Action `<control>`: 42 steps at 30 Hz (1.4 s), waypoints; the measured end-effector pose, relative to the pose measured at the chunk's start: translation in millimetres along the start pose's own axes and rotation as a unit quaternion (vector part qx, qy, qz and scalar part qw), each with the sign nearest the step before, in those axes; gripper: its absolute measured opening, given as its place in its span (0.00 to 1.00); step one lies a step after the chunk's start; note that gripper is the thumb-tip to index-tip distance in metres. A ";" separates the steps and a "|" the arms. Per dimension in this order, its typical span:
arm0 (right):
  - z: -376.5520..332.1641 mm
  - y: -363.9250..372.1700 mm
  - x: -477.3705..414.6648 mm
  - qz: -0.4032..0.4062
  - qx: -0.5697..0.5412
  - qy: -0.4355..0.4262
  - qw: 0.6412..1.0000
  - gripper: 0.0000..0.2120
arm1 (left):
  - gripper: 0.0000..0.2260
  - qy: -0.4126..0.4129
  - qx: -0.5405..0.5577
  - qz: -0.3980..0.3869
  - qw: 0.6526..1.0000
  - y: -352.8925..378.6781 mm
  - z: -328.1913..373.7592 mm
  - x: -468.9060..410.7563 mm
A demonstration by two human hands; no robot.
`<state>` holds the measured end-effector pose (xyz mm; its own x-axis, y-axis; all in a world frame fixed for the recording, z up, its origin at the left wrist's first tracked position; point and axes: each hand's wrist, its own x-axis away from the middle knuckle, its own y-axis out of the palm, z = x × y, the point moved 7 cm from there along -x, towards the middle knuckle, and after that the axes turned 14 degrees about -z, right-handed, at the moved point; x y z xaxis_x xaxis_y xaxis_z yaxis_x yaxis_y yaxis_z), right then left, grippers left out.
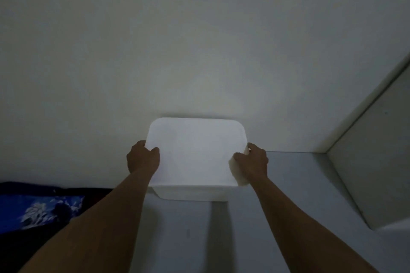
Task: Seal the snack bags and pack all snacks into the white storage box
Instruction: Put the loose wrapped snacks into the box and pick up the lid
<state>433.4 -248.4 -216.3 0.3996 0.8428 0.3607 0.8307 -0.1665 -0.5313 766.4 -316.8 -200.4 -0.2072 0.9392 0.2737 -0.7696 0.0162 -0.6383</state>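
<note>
Squarely in the middle of the view sits the white storage box (196, 193), its flat lid (195, 144) closed over it and hiding whatever is inside. The left hand (143, 157) grips the box's left edge, with the thumb laid on top of the lid and the fingers curled round the rim out of sight. The right hand (251, 160) grips the box's right edge the same way, thumb on the lid and fingers wrapped behind the rim. So the box lies directly between the two hands, touching both, with the forearms running back from it toward the camera.

Under the box and to its right stretches a grey worktop (288, 184). Whether the box rests on it or is held just above it cannot be told. Behind the box rises a plain pale wall (177, 40), and the box's far edge is close against it. Well to the right of the box a white side panel (366, 173) stands on the worktop. Down to the left of the box lies a blue patterned cloth (44, 210) on something dark.
</note>
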 end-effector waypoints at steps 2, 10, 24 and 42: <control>-1.6 2.6 -8.2 -0.001 0.013 -0.019 1.000 0.19 | 0.21 0.002 -0.015 -0.005 1.000 3.5 0.6 -9.6; -16.4 20.2 -14.6 -0.056 0.141 -0.083 0.985 0.32 | 0.30 0.045 -0.136 -0.060 0.988 24.7 7.7 -17.2; -14.5 24.0 -36.2 -0.080 0.180 -0.118 0.973 0.42 | 0.40 0.075 -0.248 -0.091 0.962 28.1 4.4 -20.6; -19.7 33.7 -33.9 -0.071 0.324 -0.130 0.934 0.33 | 0.37 0.178 -0.392 -0.093 0.898 66.0 21.0 -17.9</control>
<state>455.5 -292.7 -231.4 0.1254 0.9427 0.3091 0.4257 0.2303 -0.8751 706.6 -339.8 -232.4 0.1936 0.9432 0.2700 -0.0800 0.2894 -0.9538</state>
